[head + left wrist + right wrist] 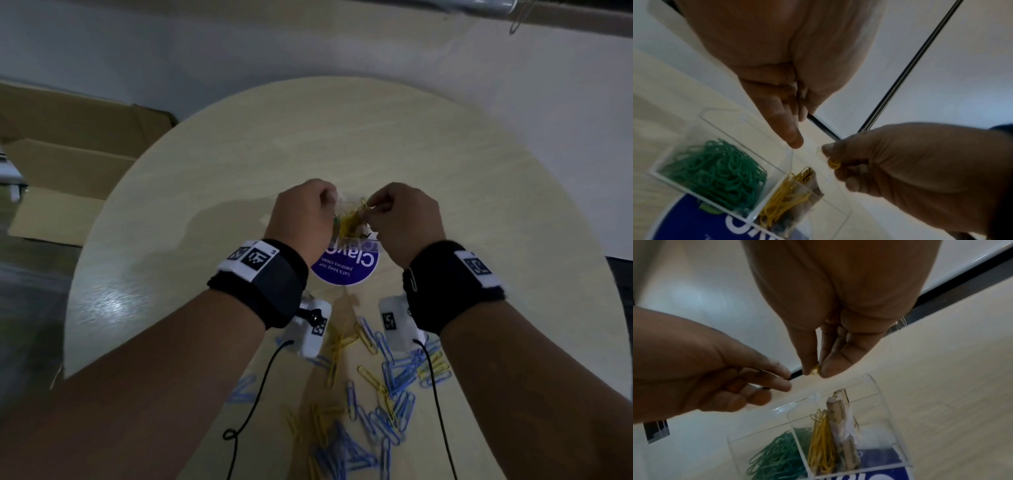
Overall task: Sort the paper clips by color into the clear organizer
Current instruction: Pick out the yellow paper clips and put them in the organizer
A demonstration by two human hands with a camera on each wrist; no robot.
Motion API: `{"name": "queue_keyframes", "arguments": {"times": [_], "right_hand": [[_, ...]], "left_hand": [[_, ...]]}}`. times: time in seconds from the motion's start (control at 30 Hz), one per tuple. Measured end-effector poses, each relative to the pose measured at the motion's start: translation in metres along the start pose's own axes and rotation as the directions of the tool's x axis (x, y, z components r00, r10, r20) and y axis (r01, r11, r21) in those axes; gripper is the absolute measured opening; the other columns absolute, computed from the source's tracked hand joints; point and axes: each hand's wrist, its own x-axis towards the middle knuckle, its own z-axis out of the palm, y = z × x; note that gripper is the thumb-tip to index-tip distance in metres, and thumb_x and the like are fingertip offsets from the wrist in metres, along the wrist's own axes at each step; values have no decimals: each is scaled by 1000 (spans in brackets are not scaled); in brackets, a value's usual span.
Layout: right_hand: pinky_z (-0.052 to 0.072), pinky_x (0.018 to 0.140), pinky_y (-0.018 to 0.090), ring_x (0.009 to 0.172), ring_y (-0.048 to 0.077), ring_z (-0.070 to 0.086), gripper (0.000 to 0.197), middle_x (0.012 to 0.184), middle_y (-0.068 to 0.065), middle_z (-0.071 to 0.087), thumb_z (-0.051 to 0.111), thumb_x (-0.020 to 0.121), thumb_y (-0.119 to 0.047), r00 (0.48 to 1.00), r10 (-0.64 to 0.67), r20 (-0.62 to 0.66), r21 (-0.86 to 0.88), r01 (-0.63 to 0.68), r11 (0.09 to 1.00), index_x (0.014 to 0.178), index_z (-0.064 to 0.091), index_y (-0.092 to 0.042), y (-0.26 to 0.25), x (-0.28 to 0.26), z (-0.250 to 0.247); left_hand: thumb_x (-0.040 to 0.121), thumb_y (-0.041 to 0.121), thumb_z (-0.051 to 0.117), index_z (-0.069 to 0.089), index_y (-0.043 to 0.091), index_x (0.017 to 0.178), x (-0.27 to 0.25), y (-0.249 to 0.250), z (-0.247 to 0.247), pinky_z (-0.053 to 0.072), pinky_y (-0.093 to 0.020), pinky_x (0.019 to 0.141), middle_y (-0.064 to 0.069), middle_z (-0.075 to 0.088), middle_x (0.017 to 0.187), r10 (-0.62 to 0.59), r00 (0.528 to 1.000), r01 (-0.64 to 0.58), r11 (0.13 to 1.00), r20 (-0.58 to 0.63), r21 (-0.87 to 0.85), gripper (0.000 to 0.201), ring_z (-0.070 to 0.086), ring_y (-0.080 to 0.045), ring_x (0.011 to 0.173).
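round pale wood tabletop (239, 154) carries all task items. flattened cardboard (68, 164) lies on the floor beyond its left edge.

blue round sticker (346, 270) is on the tabletop near centre, partly under the clear organizer (875, 402). the organizer stands upright on the tabletop between and just below both hands. its left compartment holds a mass of green paper clips (715, 175). the adjoining compartment holds yellow paper clips (821, 443) standing on end, with wooden clothespins (840, 426) just beside them in the same compartment. the compartment wall between clips and pins, if any, cannot be made out.

loose pile of blue and yellow paper clips (387, 387) is scattered on the near part of the tabletop, below the wrists and well apart from the organizer.

left hand (301, 212) is raised over the organizer's left side. its grip is curled in, with one finger extended toward the organizer's rim; whether it holds anything cannot be told.

right hand (838, 321) is raised over the organizer's right side. its grip is nearly closed, thumb and forefinger pinching a single yellow paper clip (815, 370) above the organizer's far rim, clear of the compartments.

black wristbands with printed markers sit on both wrists; black cables trail from them toward the near edge.
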Motion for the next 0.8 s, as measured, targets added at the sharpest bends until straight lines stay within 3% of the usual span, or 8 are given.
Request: {"name": "queue_keyframes", "arguments": {"times": [0.1, 0.17, 0.27, 0.33, 0.43, 0.57, 0.7, 0.8], "right_hand": [[55, 84, 39, 86, 23, 68, 22, 92, 5, 74, 66, 84, -29, 995, 26, 92, -18, -25, 1000, 100, 72, -15, 0, 2, 3], [56, 82, 40, 85, 23, 69, 19, 88, 5, 74, 65, 85, -27, 999, 34, 29, 52, -36, 998, 99, 73, -17, 3, -7, -2], [46, 70, 16, 77, 13, 65, 10, 79, -4, 70, 64, 85, -23, 998, -15, -67, 23, 16, 1000, 92, 71, -23, 10, -45, -12], [37, 64, 13, 76, 9, 60, 9, 81, -6, 68, 66, 84, -21, 996, -86, -4, -42, 86, 995, 91, 70, -25, 14, -90, -6], [41, 79, 27, 87, 20, 61, 18, 93, -1, 70, 65, 82, -20, 957, -229, 175, -116, 251, 961, 99, 71, -21, 28, -164, 21], [32, 103, 36, 124, 30, 45, 58, 134, 2, 53, 58, 73, -45, 843, -253, 475, -319, 432, 843, 126, 56, -23, 48, -226, 58], [26, 111, 50, 143, 33, 17, 72, 156, -3, 24, 52, 70, -72, 842, -172, 511, -426, 422, 800, 135, 43, -42, 54, -235, 67], [27, 111, 52, 145, 33, 13, 66, 157, -8, 25, 44, 72, -75, 830, -236, 506, -382, 461, 801, 131, 48, -45, 56, -227, 64]], "left_hand": [[99, 22, 49, 64, 22, 106, -17, -13, -18, 60, -36, 66, 4, 68, 97, -38, 999, 37, 992, -6, -124, 17, 70, -13, 70], [98, 23, 51, 64, 24, 106, -34, -27, -35, 58, -29, 64, 5, 69, 99, -7, 1000, 4, 995, -28, -99, 15, 69, -8, 71], [96, 28, 55, 66, 30, 104, -72, -57, -64, 48, -17, 72, 13, 66, 97, 50, 999, -52, 992, 21, 113, 14, 60, 1, 76], [94, 27, 58, 68, 31, 102, -109, -82, -79, 47, -24, 75, 12, 63, 96, 37, 994, -60, 971, 104, 230, 13, 58, -4, 78], [88, 23, 62, 68, 29, 96, -169, -120, -89, 49, -35, 81, 7, 60, 92, 36, 988, -89, 931, 153, 353, 12, 59, -16, 85], [81, 24, 52, 67, 26, 104, -224, -153, -88, 46, -38, 86, 4, 59, 102, 15, 981, -97, 901, 194, 422, 29, 57, -24, 93], [81, 33, 55, 66, 27, 111, -240, -161, -90, 47, -39, 85, 4, 59, 110, 16, 989, -88, 861, 147, 501, 33, 52, -24, 96], [88, 35, 52, 68, 25, 109, -235, -161, -86, 47, -39, 83, 2, 61, 102, 62, 994, -96, 883, 88, 459, 29, 53, -26, 92]]}}
